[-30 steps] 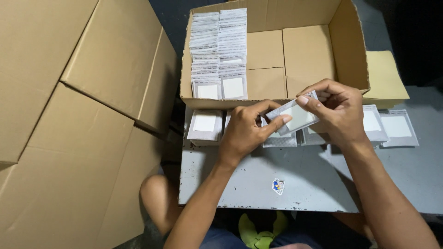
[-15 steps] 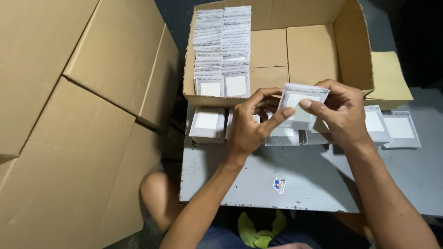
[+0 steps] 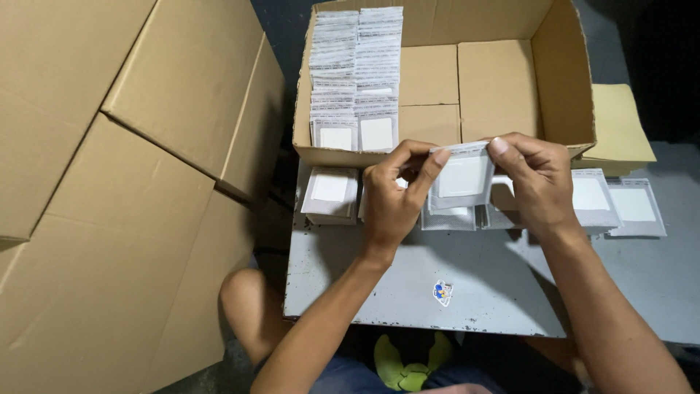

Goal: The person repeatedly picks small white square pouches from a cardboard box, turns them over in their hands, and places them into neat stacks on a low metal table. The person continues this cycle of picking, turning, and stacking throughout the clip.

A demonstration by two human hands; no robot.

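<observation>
Hands: left hand (image 3: 390,201) and right hand (image 3: 536,182) each pinch a top corner of a clear sealed pouch (image 3: 461,179), fingertips clamped on it.
Position: pouch hangs upright above the grey metal table (image 3: 408,270), just at 6 o'clock of the open cardboard box (image 3: 503,80).
Handling: likely light, floppy and slick; corners look safest.
Surroundings: packed pouch rows (image 3: 356,73) at 11 o'clock; loose pouches (image 3: 616,204) at 3 o'clock.
</observation>
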